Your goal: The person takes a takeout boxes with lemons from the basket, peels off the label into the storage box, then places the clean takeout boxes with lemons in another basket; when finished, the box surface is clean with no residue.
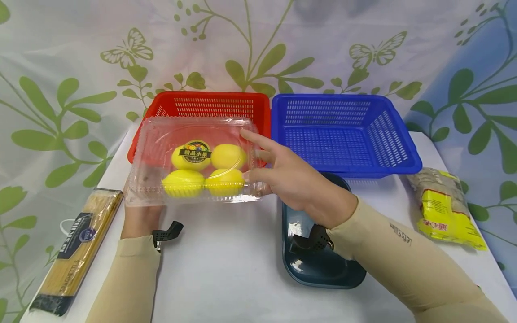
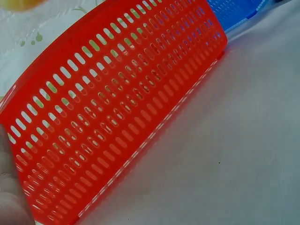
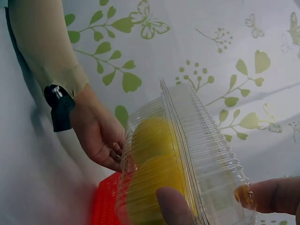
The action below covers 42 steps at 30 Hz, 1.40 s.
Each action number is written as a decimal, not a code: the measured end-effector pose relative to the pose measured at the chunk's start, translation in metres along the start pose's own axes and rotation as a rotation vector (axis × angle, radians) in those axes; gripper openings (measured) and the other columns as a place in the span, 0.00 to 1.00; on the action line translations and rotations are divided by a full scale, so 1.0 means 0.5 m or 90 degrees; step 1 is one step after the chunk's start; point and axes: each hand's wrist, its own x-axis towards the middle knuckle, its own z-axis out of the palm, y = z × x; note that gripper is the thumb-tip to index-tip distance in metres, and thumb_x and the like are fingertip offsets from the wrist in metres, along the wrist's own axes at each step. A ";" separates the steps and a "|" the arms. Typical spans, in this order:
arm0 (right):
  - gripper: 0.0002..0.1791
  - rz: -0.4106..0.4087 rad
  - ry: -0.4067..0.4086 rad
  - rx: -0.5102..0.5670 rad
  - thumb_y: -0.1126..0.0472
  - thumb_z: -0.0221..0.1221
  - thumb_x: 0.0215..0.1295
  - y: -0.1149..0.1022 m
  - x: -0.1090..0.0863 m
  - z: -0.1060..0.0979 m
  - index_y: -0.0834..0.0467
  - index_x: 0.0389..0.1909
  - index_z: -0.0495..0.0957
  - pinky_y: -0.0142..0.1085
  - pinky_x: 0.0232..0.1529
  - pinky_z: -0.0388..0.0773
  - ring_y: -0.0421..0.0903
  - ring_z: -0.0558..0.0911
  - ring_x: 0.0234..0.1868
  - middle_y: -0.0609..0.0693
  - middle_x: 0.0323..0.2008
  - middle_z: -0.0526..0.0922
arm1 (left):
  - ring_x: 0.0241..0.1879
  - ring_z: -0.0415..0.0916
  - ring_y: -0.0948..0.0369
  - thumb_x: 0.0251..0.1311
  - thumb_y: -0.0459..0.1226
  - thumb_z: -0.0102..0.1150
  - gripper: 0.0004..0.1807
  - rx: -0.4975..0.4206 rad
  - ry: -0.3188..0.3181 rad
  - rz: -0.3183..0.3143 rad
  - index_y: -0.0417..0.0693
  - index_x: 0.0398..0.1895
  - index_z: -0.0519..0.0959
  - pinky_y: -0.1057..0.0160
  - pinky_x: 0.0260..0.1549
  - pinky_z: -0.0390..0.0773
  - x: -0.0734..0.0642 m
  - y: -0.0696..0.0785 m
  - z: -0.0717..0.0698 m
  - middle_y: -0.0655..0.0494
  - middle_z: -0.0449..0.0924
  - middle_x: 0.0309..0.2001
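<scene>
A clear plastic clamshell box (image 1: 153, 148) with several yellow lemons (image 1: 228, 157) and a round dark label (image 1: 195, 151) is held up in front of the red basket (image 1: 139, 143). My left hand (image 3: 101, 136) grips the box's left end from below, its fingers curled against the plastic; in the head view that hand is partly behind the box. At the other end, my right hand (image 1: 291, 179) holds the box between thumb and fingers, with the index finger on the lid. The right wrist view shows the box's lid and base edges close together.
A blue basket (image 1: 347, 170) stands beside the red one. Below it lies a dark blue tray (image 1: 299, 269), partly under my right arm. A spaghetti pack (image 1: 76, 251) is on the left of the white table (image 1: 218, 269), a yellow-labelled bag (image 1: 444, 211) on the right.
</scene>
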 end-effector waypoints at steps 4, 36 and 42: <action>0.46 0.016 -0.014 -0.012 0.69 0.67 0.68 0.017 -0.033 -0.008 0.22 0.75 0.66 0.51 0.48 0.86 0.56 0.73 0.66 0.49 0.76 0.60 | 0.59 0.78 0.58 0.63 0.47 0.75 0.34 0.126 0.035 -0.020 0.52 0.71 0.76 0.63 0.55 0.80 -0.012 0.010 -0.011 0.50 0.77 0.66; 0.47 0.075 -0.065 -0.001 0.70 0.65 0.67 0.169 -0.088 -0.025 0.34 0.82 0.61 0.44 0.39 0.84 0.59 0.82 0.46 0.62 0.79 0.54 | 0.37 0.84 0.48 0.74 0.26 0.56 0.07 -0.259 0.010 0.012 0.25 0.48 0.76 0.54 0.49 0.85 0.028 0.007 -0.027 0.35 0.82 0.38; 0.47 0.063 -0.063 -0.013 0.72 0.63 0.68 0.178 -0.079 -0.010 0.38 0.82 0.60 0.43 0.37 0.84 0.58 0.81 0.41 0.64 0.80 0.52 | 0.37 0.85 0.46 0.75 0.25 0.53 0.06 -0.272 -0.007 0.009 0.24 0.46 0.76 0.53 0.48 0.85 0.029 0.006 -0.028 0.33 0.82 0.37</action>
